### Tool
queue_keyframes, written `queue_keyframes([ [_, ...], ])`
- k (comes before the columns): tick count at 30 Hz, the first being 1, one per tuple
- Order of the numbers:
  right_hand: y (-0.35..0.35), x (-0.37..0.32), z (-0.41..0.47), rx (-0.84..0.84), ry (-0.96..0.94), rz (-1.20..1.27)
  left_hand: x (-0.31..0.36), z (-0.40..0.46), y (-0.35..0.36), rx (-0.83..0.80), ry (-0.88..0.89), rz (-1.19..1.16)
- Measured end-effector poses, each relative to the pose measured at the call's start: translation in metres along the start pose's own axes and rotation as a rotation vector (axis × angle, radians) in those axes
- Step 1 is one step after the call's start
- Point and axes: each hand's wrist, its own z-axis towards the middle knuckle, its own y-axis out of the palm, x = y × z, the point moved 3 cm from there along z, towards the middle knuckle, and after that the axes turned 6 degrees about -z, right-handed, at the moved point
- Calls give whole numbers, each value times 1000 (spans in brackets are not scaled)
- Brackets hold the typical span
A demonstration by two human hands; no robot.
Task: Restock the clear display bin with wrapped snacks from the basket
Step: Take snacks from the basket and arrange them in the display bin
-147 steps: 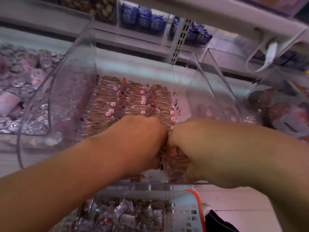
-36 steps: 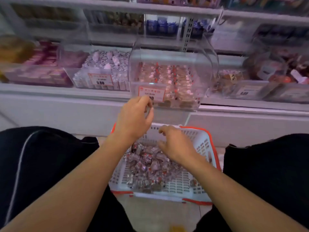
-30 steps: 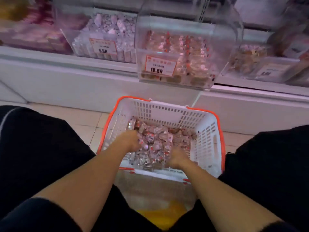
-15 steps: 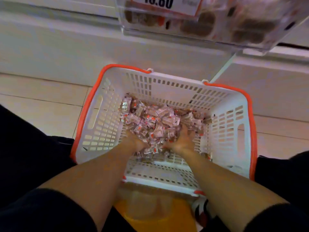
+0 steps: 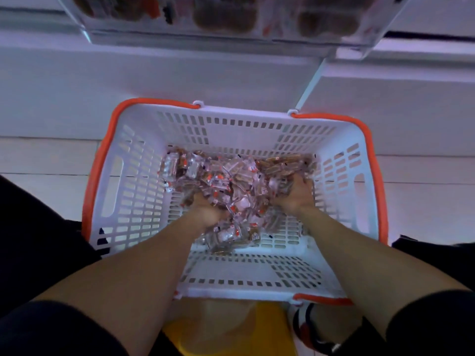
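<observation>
A white slotted basket (image 5: 133,191) with an orange rim stands on the floor between my knees. A heap of wrapped snacks (image 5: 231,183), clear wrappers with red marks over brown bars, lies in its middle. My left hand (image 5: 205,214) is dug into the near left of the heap, fingers buried among the wrappers. My right hand (image 5: 295,194) is curled around a bunch of snacks at the heap's right side. The clear display bin (image 5: 231,29) hangs over the shelf edge at the top of the view, brown snacks showing through its bottom.
A white shelf base (image 5: 180,73) runs behind the basket. Pale floor tiles (image 5: 46,160) lie on both sides. My dark-clothed legs flank the basket. A yellow object (image 5: 218,330) and a shoe (image 5: 316,332) sit below the basket's near edge.
My head has dropped closer to the basket since the earlier frames. Both hands, first in the bin and then reaching down, are now deep in the snack heap, the right one further right.
</observation>
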Motion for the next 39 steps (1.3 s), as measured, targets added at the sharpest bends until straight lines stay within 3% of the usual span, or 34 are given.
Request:
queue_keyframes([
  [6, -17, -3, 16, -26, -6, 101, 7, 3, 2, -59, -208, -507],
  [10, -26, 2, 14, -9, 53, 259, 6, 7, -3, -57, -243, -621],
  [14, -44, 0, 22, 7, 190, 484, 5, 7, -3, -77, -278, -619],
  [21, -80, 28, 31, 193, 257, 433, 13, 11, 11, -70, -194, -575],
  [23, -85, 35, 26, 162, 256, 378, 17, 11, 15, -51, -175, -558],
  [27, -64, 26, 10, -60, 202, 340, 14, 8, 18, -76, -155, -435],
  [35, -47, -6, -33, -33, 192, 370, 14, -31, 15, -207, -98, -109],
  [39, -66, -36, -63, -23, 45, 346, 24, -59, 6, -354, -87, -316],
])
